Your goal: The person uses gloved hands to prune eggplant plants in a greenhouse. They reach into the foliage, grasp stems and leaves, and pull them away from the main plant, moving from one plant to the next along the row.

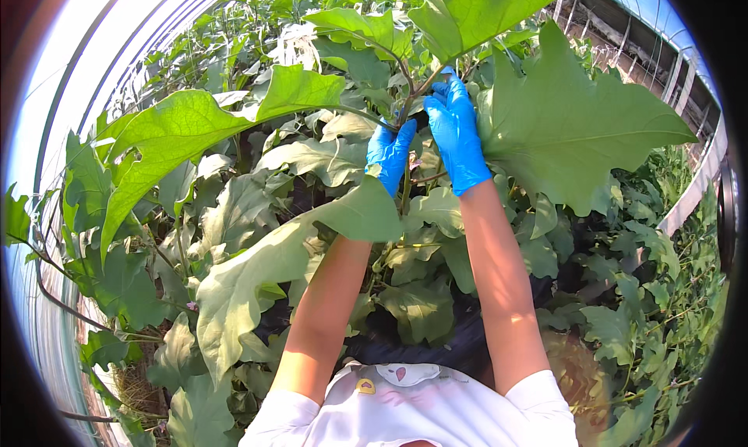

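Observation:
Both my hands wear blue gloves and reach up to the purplish stem point(404, 109) of a tall eggplant plant. My left hand point(388, 154) has its thumb and fingers around the stem just below where several leaf stalks branch off. Close on the other side is my right hand point(454, 123), its fingers bent behind a leaf stalk point(429, 80); whether they grip anything is hidden. A pale purple flower point(414, 159) hangs between my hands. One broad leaf point(368, 210) crosses in front of my left wrist, and another large leaf point(575, 126) spreads right of my right hand.
Dense eggplant foliage point(234, 213) surrounds my arms. Dark plastic sheeting point(421, 348) covers ground near my body. A translucent greenhouse wall point(64, 67) with curved ribs runs along the left. Pale strings point(297, 45) hang behind the plant. Posts point(681, 85) line the right side.

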`<state>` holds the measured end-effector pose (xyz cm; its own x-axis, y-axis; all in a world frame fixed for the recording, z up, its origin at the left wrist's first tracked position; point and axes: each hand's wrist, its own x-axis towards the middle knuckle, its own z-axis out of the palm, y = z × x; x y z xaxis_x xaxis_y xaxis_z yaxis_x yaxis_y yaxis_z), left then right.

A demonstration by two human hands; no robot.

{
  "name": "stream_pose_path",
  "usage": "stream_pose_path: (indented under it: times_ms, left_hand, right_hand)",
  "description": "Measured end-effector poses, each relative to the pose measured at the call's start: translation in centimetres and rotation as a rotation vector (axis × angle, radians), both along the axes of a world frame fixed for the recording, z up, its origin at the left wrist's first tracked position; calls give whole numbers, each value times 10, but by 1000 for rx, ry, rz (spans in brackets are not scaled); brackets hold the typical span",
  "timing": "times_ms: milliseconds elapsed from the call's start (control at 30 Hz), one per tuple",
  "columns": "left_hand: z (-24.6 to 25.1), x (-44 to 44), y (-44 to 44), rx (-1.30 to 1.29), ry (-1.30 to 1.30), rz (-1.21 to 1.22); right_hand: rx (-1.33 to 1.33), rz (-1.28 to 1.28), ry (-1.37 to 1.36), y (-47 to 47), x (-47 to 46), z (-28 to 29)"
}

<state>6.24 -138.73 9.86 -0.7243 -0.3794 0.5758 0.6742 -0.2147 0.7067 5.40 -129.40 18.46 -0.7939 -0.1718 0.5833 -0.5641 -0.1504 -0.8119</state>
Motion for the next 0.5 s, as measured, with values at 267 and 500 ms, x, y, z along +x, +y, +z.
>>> stream_pose_path:
  times_ms: [267,500]
  left_hand:
    - [-19,-23,-27,447,-16,-259]
    - [8,-69,-33,559,-320,-537]
  right_hand:
    - [321,464,-172,-22,-48,37]
    - [229,431,-32,-26,-77,44]
